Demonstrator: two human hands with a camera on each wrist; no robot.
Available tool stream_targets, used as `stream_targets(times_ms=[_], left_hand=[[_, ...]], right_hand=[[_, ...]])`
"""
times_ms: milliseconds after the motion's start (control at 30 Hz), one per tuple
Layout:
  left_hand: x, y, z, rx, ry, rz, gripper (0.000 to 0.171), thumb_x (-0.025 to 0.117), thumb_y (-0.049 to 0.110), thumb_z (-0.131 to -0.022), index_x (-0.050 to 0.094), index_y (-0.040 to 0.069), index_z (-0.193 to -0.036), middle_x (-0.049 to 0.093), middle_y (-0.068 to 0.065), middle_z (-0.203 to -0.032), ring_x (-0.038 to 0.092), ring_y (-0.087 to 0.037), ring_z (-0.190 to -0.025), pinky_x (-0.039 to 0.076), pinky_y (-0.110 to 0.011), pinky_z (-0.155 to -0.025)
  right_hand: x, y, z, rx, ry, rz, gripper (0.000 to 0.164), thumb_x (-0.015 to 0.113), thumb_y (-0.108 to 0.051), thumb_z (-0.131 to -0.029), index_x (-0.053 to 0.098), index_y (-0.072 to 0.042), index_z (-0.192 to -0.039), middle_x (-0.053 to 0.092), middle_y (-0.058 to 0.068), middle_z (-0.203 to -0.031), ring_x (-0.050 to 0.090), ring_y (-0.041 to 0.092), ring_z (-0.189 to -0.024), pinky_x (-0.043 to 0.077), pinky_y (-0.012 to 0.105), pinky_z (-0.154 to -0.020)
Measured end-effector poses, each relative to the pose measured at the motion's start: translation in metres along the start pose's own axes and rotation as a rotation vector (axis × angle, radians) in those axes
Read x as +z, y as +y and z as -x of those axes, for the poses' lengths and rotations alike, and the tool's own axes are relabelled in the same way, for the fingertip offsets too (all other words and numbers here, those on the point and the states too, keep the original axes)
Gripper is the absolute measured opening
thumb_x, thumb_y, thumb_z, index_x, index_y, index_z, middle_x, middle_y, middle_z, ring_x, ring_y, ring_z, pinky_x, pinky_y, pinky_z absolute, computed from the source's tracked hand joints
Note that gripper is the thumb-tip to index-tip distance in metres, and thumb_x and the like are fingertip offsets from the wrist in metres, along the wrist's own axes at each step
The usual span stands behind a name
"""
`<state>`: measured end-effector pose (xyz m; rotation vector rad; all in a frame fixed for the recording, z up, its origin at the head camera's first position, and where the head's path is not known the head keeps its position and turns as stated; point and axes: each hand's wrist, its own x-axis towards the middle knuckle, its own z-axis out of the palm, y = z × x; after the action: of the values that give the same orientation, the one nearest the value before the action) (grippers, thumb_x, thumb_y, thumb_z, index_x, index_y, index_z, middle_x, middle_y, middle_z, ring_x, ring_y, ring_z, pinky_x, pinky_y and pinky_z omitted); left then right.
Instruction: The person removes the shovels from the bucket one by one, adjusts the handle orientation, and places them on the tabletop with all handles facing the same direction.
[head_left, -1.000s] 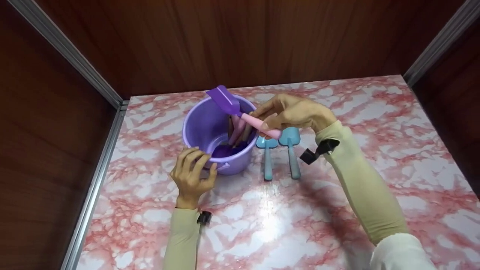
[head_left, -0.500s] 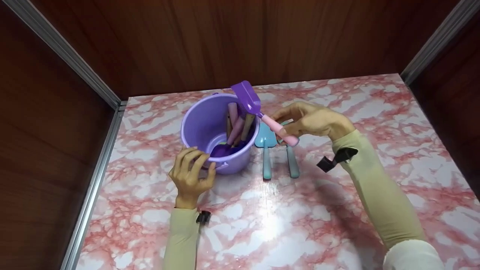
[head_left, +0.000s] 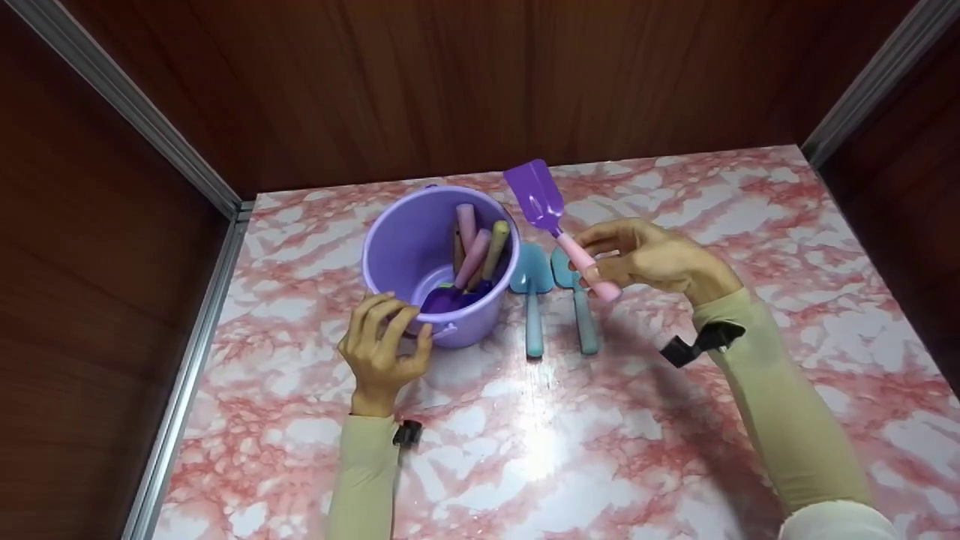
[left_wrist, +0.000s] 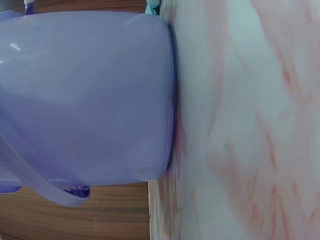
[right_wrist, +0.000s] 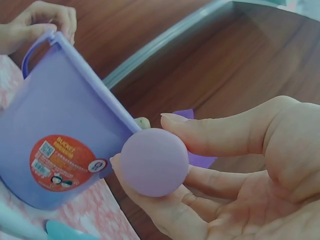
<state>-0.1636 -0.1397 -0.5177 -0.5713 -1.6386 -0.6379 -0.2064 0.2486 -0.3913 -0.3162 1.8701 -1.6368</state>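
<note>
My right hand (head_left: 660, 259) pinches the pink handle of a toy shovel (head_left: 536, 195) between thumb and fingers. Its purple blade points up and left, in the air to the right of a purple bucket (head_left: 397, 244). In the right wrist view the round end of the pink handle (right_wrist: 154, 162) faces the camera and hides most of the blade. The left hand (head_left: 381, 356) holds the bucket's near left rim, fingers hooked over the edge. Inside the bucket lean several tools, among them a pink handle (head_left: 472, 259) and a yellowish handle (head_left: 493, 251); their lower ends are partly hidden.
Two blue toy shovels (head_left: 533, 315) lie side by side on the marbled table (head_left: 465, 465), just right of the bucket. Brown wood panels (head_left: 525, 82) with metal edge strips stand behind and at both sides. An orange label (right_wrist: 65, 162) shows on the bucket's side.
My right hand has carried the purple-and-pink shovel from over the bucket to the right, away from its rim. The left hand has stayed on the rim, and the bucket stands where it was.
</note>
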Motion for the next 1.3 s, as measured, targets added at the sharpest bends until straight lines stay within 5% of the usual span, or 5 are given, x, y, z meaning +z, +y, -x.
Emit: stream_targets(times_ms=[567, 1300], left_hand=[[-0.001, -0.001, 0.001, -0.012, -0.016, 0.004, 0.028, 0.074, 0.037, -0.095, 0.08, 0.01, -0.091, 0.075, -0.009, -0.092, 0.072, -0.033, -0.093, 0.064, -0.04, -0.084], [0.0, 0.001, 0.001, -0.043, 0.008, 0.024, 0.026, 0.076, 0.034, -0.09, 0.08, 0.008, -0.09, 0.074, -0.01, -0.089, 0.073, -0.034, -0.092, 0.064, -0.043, -0.081]], right_hand=[[-0.012, 0.042, 0.024, -0.001, 0.155, -0.068, 0.06, 0.073, -0.002, -0.097, 0.049, 0.002, -0.152, 0.061, 0.014, -0.133, 0.076, 0.021, -0.097, 0.066, 0.031, -0.083], [-0.019, 0.103, 0.035, 0.058, 0.323, -0.101, 0.065, 0.076, -0.006, -0.097, 0.046, 0.012, -0.151, 0.066, 0.013, -0.13, 0.075, 0.013, -0.095, 0.064, 0.024, -0.079]])
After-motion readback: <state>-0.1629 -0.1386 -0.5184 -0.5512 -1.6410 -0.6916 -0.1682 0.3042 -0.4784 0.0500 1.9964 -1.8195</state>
